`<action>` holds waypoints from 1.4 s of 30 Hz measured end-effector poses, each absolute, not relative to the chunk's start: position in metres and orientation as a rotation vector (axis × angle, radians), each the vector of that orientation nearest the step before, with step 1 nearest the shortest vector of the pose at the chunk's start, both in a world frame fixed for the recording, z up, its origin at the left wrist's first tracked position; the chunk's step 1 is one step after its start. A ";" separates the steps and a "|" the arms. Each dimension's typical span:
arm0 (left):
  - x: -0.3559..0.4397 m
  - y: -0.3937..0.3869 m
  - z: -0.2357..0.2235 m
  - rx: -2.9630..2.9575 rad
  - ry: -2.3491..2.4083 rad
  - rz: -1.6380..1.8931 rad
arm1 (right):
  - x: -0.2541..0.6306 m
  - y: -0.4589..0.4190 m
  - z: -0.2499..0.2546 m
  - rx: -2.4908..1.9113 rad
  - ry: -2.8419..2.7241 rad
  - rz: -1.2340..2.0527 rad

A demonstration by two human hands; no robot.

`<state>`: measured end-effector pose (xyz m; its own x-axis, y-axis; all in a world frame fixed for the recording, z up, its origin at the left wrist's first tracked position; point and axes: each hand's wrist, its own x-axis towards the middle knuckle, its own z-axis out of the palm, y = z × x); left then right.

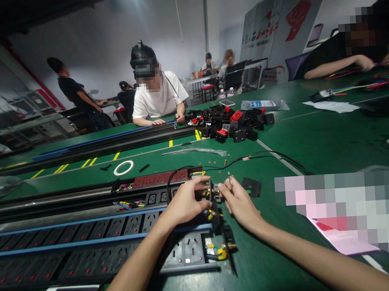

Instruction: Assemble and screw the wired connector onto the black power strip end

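Observation:
My left hand (188,201) is closed at the end of a power strip, fingers and thumb pinching a small dark end plate (211,189). Facing it, my right hand (239,200) is closed, with a slim shiny metal piece (229,176) sticking up from the fingers; its exact kind is unclear. The right fingertips are close to a brass fitting on the plate. Nearer to me, another power strip (131,250) with black sockets has yellow-ended wires (221,252) and a brass fitting (233,246) at its end. A black square plate (251,187) lies right of my right hand.
A heap of black and red sockets (232,122) lies farther back. A black cable (264,152), small brass screws (225,162) and a white ring (123,168) are on the green table (313,142). Across it, a person in a white shirt (158,95) handles long rails.

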<state>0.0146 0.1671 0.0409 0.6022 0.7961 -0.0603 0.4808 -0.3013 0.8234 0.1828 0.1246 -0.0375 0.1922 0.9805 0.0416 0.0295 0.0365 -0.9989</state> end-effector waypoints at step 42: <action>0.019 0.161 0.041 2.353 1.159 0.401 | 0.182 0.121 -0.028 -1.265 -1.042 1.098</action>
